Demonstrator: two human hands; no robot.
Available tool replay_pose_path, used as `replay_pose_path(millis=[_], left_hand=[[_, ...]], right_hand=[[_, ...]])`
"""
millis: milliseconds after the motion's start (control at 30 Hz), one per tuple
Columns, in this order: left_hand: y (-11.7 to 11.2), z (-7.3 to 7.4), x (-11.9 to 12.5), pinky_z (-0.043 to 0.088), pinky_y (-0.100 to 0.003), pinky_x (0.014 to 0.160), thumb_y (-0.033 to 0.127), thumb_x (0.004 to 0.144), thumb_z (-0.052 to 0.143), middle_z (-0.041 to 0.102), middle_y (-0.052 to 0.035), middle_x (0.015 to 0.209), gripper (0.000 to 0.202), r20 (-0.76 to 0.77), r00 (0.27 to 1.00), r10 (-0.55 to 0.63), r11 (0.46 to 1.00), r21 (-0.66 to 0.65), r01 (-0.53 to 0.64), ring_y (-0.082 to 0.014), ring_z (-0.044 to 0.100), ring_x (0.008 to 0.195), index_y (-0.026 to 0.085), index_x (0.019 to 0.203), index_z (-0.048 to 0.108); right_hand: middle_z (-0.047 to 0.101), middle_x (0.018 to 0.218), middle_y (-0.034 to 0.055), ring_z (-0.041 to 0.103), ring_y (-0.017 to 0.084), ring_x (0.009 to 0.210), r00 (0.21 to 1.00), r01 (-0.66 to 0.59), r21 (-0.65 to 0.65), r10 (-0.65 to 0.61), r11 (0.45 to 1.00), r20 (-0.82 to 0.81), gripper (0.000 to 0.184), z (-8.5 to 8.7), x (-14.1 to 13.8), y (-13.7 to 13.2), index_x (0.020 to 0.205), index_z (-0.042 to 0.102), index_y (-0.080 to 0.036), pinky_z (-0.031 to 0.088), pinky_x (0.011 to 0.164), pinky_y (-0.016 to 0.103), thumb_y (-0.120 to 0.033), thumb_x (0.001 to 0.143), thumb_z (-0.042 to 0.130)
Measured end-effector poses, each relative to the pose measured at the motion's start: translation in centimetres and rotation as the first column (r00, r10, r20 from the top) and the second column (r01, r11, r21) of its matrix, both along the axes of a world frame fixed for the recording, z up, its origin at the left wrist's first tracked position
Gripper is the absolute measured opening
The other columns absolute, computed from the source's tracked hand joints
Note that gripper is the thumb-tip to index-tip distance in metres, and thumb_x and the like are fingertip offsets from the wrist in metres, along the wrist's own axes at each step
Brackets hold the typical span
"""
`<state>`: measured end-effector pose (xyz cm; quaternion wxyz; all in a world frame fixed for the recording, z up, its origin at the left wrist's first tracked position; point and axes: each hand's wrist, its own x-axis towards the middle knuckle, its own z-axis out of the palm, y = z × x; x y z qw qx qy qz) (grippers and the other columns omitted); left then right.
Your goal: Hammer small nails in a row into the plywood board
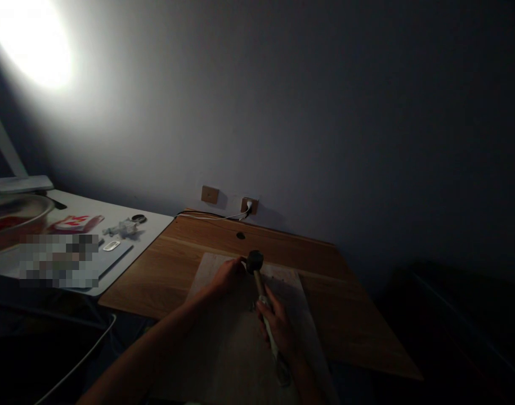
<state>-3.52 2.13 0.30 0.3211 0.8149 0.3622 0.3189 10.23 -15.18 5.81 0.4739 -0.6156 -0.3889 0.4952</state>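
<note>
My right hand (278,326) is closed around the pale handle of a mallet (254,262); its dark head points away from me, just above a pale board (223,343) on the wooden desk (333,304). My left hand (227,275) rests on the board's far edge, fingers curled right beside the mallet head. What those fingers hold, if anything, is too dark and small to make out.
A white table (126,225) adjoins the desk on the left, carrying a metal bowl (12,216), a red-and-white packet (74,222) and small items. Wall sockets with a plugged white cable (249,205) sit behind the desk. A lamp glares at top left. The right side is dark.
</note>
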Motion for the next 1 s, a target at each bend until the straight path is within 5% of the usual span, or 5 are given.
replay_pose_path(millis=[633,833,900,1000], left_hand=[[0.7,-1.1,0.1,0.048,-0.024,0.071,0.010,0.081,0.062,0.074,-0.0041,0.091,0.043,-0.053,0.998,0.018,0.999,-0.027,-0.020,-0.0172,0.068,0.081,0.018,0.123,0.057],[-0.8,1.0,-0.7,0.049,-0.027,0.086,0.011,0.083,0.061,0.068,-0.0065,0.112,0.039,-0.115,0.992,0.043,0.993,0.111,-0.030,-0.0200,0.064,0.101,0.019,0.120,0.058],[-2.0,2.1,-1.0,0.048,-0.030,0.090,0.011,0.084,0.060,0.064,-0.0082,0.118,0.035,-0.191,0.982,0.017,0.973,0.227,0.027,-0.0202,0.062,0.105,0.020,0.118,0.059],[-3.9,3.2,-1.1,0.046,-0.032,0.094,0.009,0.087,0.056,0.066,-0.0078,0.112,0.030,-0.353,0.919,-0.176,0.863,0.394,0.316,-0.0201,0.061,0.104,0.019,0.115,0.060]], right_hand=[[0.053,0.070,-0.0071,0.041,0.004,0.036,0.999,0.002,-0.017,-0.003,1.000,-0.045,0.081,-1.6,0.0,0.4,0.151,0.037,-0.019,0.030,0.030,0.016,-0.051,0.083,0.064],[0.052,0.068,-0.0078,0.038,0.004,0.035,0.998,0.014,-0.010,-0.014,1.000,-0.058,0.082,-1.2,0.8,0.0,0.149,0.040,-0.020,0.030,0.029,0.016,-0.054,0.079,0.068],[0.052,0.068,-0.0080,0.038,0.004,0.035,0.998,0.023,-0.002,-0.023,1.000,-0.056,0.082,-1.1,1.3,-0.4,0.147,0.041,-0.020,0.029,0.029,0.016,-0.055,0.078,0.068],[0.052,0.067,-0.0086,0.038,0.004,0.034,0.996,0.057,-0.007,-0.057,0.998,-0.062,0.086,-1.1,2.1,-1.1,0.147,0.040,-0.020,0.029,0.028,0.016,-0.057,0.076,0.069]])
